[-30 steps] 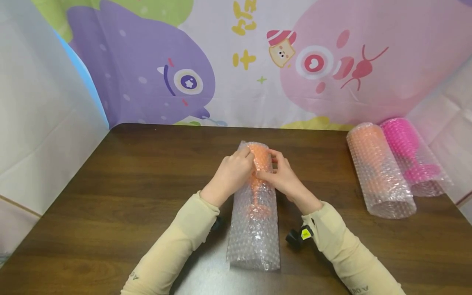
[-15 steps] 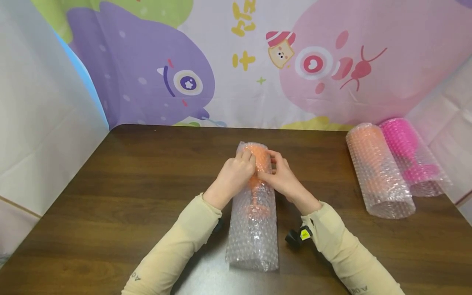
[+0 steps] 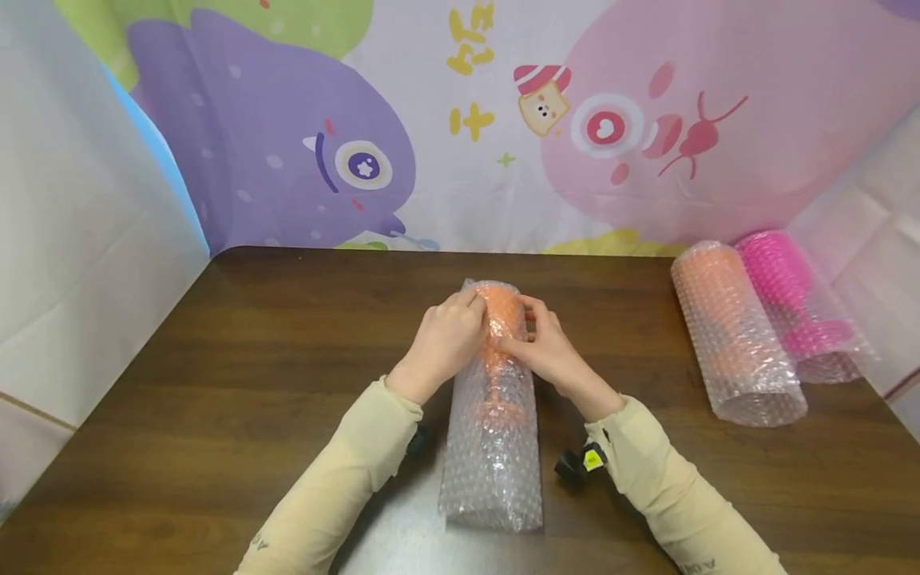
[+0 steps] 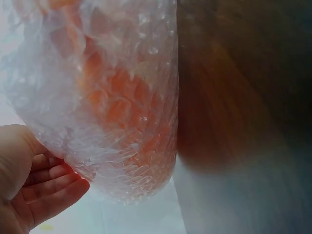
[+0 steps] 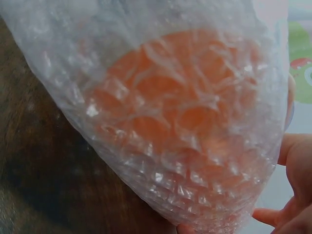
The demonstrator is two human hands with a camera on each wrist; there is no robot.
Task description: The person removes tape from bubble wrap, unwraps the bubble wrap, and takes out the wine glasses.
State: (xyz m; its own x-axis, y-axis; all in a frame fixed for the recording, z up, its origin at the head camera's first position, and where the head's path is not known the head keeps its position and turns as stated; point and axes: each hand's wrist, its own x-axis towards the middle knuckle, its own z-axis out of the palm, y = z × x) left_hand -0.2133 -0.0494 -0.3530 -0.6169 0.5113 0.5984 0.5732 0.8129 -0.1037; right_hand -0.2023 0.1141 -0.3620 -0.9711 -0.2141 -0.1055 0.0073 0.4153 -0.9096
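Note:
An orange goblet (image 3: 505,313) lies wrapped in a tube of clear bubble wrap (image 3: 496,479) at the middle of the table, its foot toward the person. My left hand (image 3: 447,337) pinches the wrap's left side beside the goblet's cup; in the left wrist view its fingers (image 4: 53,192) curl at the wrap's edge. From the right, my right hand (image 3: 552,349) grips the roll, thumb across the top and fingers along the far right side. The right wrist view shows the orange foot through the bubbles, with part of the right hand (image 5: 297,180) beyond.
Two more bubble-wrapped goblets lie side by side at the table's right: an orange one (image 3: 726,311) and a pink one (image 3: 776,271). A cartoon-printed cloth (image 3: 474,192) hangs behind the brown wooden table (image 3: 287,359). White panels (image 3: 86,224) stand at both sides.
My left hand has shifted slightly left along the wrap. The right hand keeps its grip, and the wrapped goblet stays nearly in place.

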